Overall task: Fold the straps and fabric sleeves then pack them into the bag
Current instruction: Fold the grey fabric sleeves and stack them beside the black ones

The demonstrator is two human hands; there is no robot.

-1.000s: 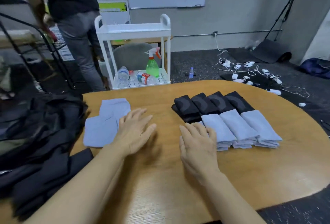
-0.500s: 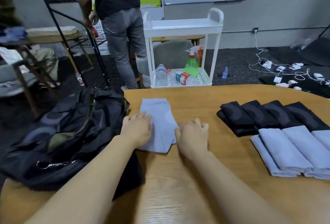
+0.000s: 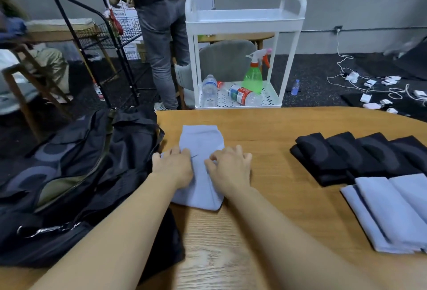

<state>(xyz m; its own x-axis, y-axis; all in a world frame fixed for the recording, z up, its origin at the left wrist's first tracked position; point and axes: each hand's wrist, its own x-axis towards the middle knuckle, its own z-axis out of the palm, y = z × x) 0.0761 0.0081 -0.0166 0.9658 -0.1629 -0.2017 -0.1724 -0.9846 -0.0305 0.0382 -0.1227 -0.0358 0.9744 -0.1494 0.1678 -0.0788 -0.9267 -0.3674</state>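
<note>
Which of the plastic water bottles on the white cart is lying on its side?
The bottle with the red-and-green label, lying beside the green spray bottle; the clear bottle stands upright.

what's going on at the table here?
A person is working on a light blue fabric sleeve lying flat on the wooden table. The left hand and the right hand both sit on its middle, fingers curled into the cloth as if starting a fold. An open black bag lies beside it on the left. To the right, folded black pieces and folded light blue pieces sit in rows, not yet packed. Another person stands behind, by a white cart.
</note>
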